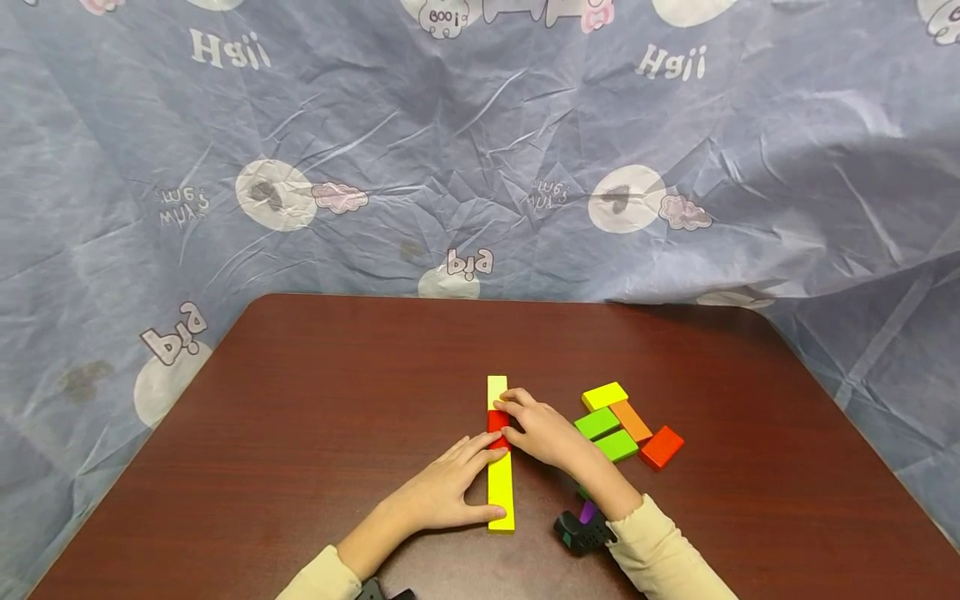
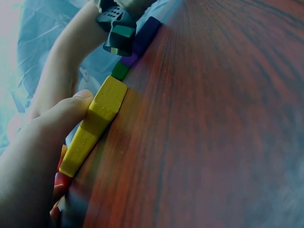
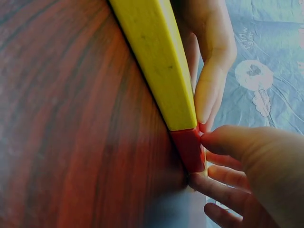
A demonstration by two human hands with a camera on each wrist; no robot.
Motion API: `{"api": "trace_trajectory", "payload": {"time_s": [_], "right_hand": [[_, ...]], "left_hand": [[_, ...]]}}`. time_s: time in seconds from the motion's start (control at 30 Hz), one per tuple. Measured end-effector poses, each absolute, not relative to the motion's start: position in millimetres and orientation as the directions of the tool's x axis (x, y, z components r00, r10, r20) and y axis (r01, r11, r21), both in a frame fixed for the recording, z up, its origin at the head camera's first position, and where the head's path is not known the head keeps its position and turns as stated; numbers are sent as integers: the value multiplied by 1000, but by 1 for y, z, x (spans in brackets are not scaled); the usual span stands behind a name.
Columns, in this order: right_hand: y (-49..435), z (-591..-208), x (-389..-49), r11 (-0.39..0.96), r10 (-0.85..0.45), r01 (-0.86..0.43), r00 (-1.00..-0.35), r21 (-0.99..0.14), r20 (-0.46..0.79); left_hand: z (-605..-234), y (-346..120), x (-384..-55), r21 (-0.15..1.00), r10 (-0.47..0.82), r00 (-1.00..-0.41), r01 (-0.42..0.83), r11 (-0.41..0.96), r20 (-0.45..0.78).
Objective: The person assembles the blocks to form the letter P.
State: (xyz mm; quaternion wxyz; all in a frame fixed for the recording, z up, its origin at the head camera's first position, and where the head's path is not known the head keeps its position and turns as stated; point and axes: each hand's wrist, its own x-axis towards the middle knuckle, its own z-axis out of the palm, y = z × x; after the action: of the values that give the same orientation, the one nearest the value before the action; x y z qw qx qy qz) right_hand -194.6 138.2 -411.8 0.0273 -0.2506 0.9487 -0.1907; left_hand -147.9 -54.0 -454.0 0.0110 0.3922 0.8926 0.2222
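Note:
Three coloured stretches form a straight row of blocks: a pale yellow block at the far end, a red block in the middle and a long yellow stretch nearest. From the left, my left hand spreads its thumb and fingers along the row. Its thumb touches the near yellow end, while fingertips reach the red part. My right hand comes from the right, thumb against the red block and fingertips at its far end. In the right wrist view, the red block butts against the yellow one.
Right of the row lie loose blocks: yellow, orange, green and red. A purple block shows partly beneath the right forearm, by its black wrist camera. The brown table ends at a patterned blue-grey cloth.

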Motion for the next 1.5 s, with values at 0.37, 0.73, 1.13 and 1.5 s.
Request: {"api": "trace_trajectory", "payload": {"time_s": [0.37,0.73,1.13,1.5], "right_hand": [[149,-410,-187,792,-435,-408,-899,-453,49],[205,-397,-178,874,-290,-319,-948,-367,133],[231,-402,-180,962,-107,-123,-991,-244,76],[208,-411,-179,881,-309,-325,-946,-344,101]], "left_hand": [[-454,-55,-146,413,688,-714,669,618,127],[-452,-53,-146,419,692,-711,670,613,127],[-452,-54,-143,421,705,-697,683,597,131],[-451,-54,-144,416,706,-699,679,605,115]]}}
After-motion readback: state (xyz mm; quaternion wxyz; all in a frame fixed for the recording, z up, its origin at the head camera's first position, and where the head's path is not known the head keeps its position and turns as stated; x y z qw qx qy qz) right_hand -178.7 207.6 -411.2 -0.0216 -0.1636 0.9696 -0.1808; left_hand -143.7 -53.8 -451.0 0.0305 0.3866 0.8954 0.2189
